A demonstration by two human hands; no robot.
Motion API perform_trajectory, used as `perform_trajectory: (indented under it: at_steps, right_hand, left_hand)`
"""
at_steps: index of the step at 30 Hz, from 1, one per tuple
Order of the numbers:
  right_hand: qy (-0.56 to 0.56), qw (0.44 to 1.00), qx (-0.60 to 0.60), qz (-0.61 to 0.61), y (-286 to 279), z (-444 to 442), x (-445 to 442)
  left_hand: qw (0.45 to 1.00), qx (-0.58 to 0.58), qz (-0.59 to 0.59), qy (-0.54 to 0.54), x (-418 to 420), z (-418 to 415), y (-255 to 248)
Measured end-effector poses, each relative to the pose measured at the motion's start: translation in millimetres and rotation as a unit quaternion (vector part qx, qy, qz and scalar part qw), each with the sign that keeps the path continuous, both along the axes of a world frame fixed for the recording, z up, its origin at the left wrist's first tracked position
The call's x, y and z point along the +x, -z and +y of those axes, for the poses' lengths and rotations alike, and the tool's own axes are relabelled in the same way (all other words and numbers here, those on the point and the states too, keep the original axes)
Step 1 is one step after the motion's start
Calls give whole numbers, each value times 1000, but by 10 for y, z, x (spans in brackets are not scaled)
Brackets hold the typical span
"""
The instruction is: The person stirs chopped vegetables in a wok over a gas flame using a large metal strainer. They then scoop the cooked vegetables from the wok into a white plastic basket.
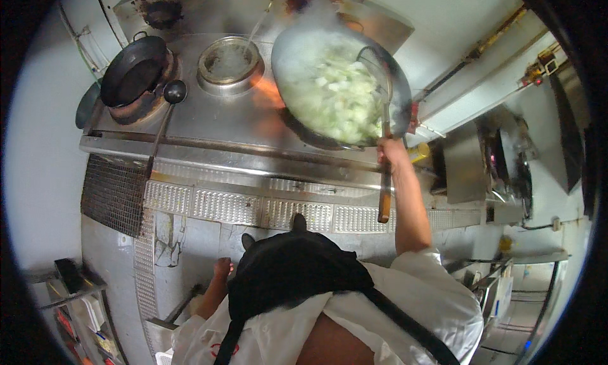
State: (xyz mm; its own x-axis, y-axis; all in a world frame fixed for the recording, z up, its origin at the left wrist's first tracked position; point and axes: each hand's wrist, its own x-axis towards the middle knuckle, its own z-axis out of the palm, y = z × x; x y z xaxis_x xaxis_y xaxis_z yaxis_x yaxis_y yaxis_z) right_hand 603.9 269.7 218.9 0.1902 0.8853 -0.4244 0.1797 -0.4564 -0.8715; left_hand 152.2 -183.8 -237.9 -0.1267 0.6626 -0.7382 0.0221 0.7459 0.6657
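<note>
My right hand grips the wooden handle of a wire skimmer at the near rim of a large wok. The skimmer's round head lies at the right side of the wok, partly veiled by steam. Pale green and white chopped vegetables fill the wok, blurred as if in motion. Orange flame shows beside the wok's left side. Low at my left side, beside the black apron, my left hand hangs with its fingers curled and nothing visible in it.
A stream of water falls near a round metal pot set in the steel range. Left of it, a dark wok sits tilted on a burner, with a long-handled ladle beside it. A black grate leans at the range's front left.
</note>
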Motion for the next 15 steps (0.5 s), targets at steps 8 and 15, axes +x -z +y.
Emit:
perform_trajectory:
  at_steps: [8, 15]
  right_hand:
    - [-28, 999, 27, -1, -180, -351, -269]
    - [-64, 994, 61, -59, -282, -613, -503]
  left_hand:
    - [945, 133, 196, 225, -370, -22, -32]
    - [952, 151, 187, 191, -440, 235, -235]
